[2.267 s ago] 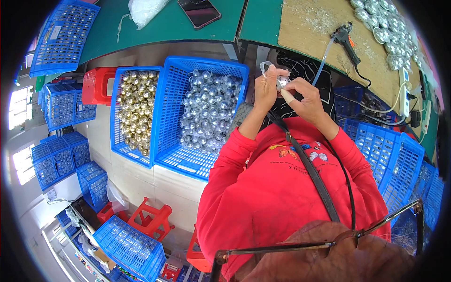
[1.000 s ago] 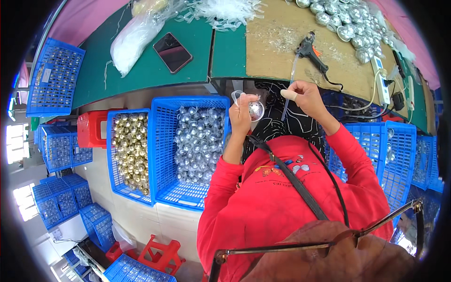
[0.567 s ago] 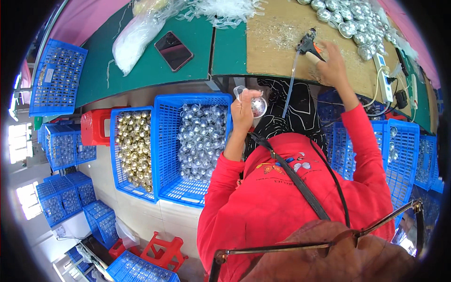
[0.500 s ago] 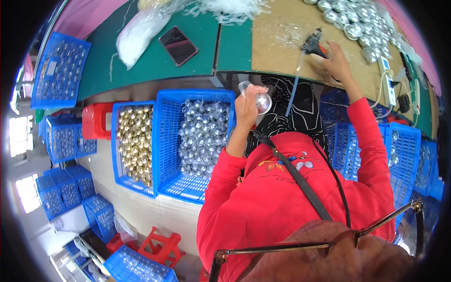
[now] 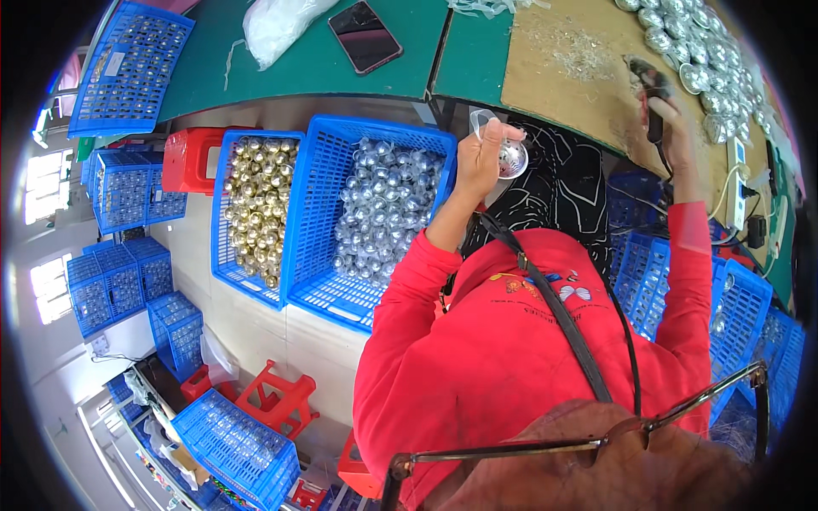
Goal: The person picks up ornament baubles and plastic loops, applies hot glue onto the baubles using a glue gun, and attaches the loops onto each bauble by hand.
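My left hand [image 5: 481,160] is closed on a shiny silver ball [image 5: 513,160], held over my lap just right of the blue crates. A clear strip of ribbon [image 5: 483,117] loops up above its fingers. Out over the brown board, my right hand [image 5: 675,128] is wrapped round a dark glue gun [image 5: 652,78]. Motion blurs both that hand and the tool, and the fingers cover part of the handle. The gun's nose points toward the far left.
On my left stand blue crates, one with silver balls [image 5: 375,204] and another with gold balls [image 5: 260,204]. A phone [image 5: 366,37] lies on the green table [image 5: 298,77]. More silver balls [image 5: 694,55] cover the board's far right, near a white power strip [image 5: 736,183].
My right hand has closed round the glue gun and moved it right; its long glue stick no longer shows. My left hand still holds the ball. The whole view has shifted.
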Demonstrator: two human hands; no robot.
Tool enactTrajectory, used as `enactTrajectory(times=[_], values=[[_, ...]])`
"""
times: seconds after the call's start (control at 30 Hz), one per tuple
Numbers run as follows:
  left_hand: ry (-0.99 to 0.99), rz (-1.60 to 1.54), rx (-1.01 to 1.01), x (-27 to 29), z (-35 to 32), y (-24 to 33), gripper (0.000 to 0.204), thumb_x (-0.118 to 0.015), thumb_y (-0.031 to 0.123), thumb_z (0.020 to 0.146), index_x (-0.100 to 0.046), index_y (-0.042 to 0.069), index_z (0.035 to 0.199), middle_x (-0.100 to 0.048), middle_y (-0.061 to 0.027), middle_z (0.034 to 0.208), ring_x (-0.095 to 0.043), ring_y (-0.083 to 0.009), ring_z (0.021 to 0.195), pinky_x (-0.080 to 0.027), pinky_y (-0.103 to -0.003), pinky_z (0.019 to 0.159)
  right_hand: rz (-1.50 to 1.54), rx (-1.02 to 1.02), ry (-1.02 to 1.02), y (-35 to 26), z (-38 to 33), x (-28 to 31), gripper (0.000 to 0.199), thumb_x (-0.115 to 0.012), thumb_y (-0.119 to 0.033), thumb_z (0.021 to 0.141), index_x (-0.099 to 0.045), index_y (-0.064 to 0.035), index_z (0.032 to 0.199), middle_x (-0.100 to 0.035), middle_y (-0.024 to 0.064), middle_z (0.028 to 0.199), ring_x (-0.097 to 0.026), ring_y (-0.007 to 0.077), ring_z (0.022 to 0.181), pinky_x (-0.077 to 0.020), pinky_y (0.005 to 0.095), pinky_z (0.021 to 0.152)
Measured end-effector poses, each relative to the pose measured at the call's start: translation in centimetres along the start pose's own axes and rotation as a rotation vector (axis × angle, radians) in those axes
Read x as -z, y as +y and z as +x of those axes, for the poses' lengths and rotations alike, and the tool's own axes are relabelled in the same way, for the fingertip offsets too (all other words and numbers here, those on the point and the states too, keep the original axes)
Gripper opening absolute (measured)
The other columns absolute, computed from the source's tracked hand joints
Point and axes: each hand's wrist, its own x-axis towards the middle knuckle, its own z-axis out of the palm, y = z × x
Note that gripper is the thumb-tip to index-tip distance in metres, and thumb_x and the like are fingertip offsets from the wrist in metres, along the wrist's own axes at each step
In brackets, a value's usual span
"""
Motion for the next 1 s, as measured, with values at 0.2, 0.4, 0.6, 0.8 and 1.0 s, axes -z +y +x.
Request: enactTrajectory(times=[0.2, 0.4, 0.6, 0.8, 1.0], values=[[0.005, 0.043, -0.033, 0.1, 0.5, 0.1, 0.050, -0.036, 0.036, 0.099, -0.066, -0.002, 0.088, -0.067, -0.0087, 0.084, -0.060, -0.0107, 0.073, -0.046, -0.023, 0.065, 0.329, -0.096, -0.301, -2.5, -4.5, -4.7, 0.033, -0.062, -0.028, 0.083, -0.060, 0.0006, 0.099, -0.063, 0.0072, 0.080, -0.061, 0.0145, 0.065, -0.0457, 0.0237, 0.054], [-0.006, 0.053, -0.080, -0.2, 0.9, 0.3, 0.049, -0.037, 0.035, 0.099, -0.066, -0.002, 0.089, -0.067, -0.0090, 0.085, -0.060, -0.0112, 0.074, -0.046, -0.024, 0.066, 0.531, 0.004, -0.329, -5.1, -10.4, -10.5, 0.025, -0.066, -0.017, 0.079, -0.061, 0.0018, 0.095, -0.065, 0.0118, 0.083, -0.064, 0.0193, 0.069, -0.0513, 0.0276, 0.060], [-0.013, 0.067, -0.022, 0.4, 0.9, 0.4, 0.048, -0.037, 0.035, 0.099, -0.066, -0.002, 0.089, -0.067, -0.0078, 0.085, -0.058, -0.0100, 0.073, -0.045, -0.023, 0.067, 0.401, -0.052, -0.284, -5.3, -13.1, -12.9, 0.016, -0.066, -0.013, 0.082, -0.062, 0.0015, 0.087, -0.063, 0.0051, 0.074, -0.060, 0.0109, 0.067, -0.0478, 0.0241, 0.061], [-0.012, 0.104, -0.055, 0.6, 0.9, 0.5, 0.049, -0.035, 0.035, 0.100, -0.066, -0.002, 0.089, -0.067, -0.0078, 0.086, -0.058, -0.0101, 0.075, -0.045, -0.023, 0.069, -0.015, 0.153, -0.238, -4.8, -13.7, -13.8, 0.020, -0.070, -0.017, 0.078, -0.062, 0.0010, 0.081, -0.059, 0.0031, 0.068, -0.048, 0.0071, 0.057, -0.0396, 0.0237, 0.052], [-0.027, 0.130, -0.071, 0.9, 0.6, 0.2, 0.049, -0.034, 0.034, 0.100, -0.065, -0.002, 0.089, -0.067, -0.0086, 0.087, -0.059, -0.0109, 0.076, -0.045, -0.024, 0.069, -0.043, 0.269, -0.177, -3.7, -13.5, -14.9, 0.023, -0.070, -0.021, 0.079, -0.060, -0.0010, 0.074, -0.051, 0.0024, 0.059, -0.043, 0.0096, 0.053, -0.0367, 0.0271, 0.048]])
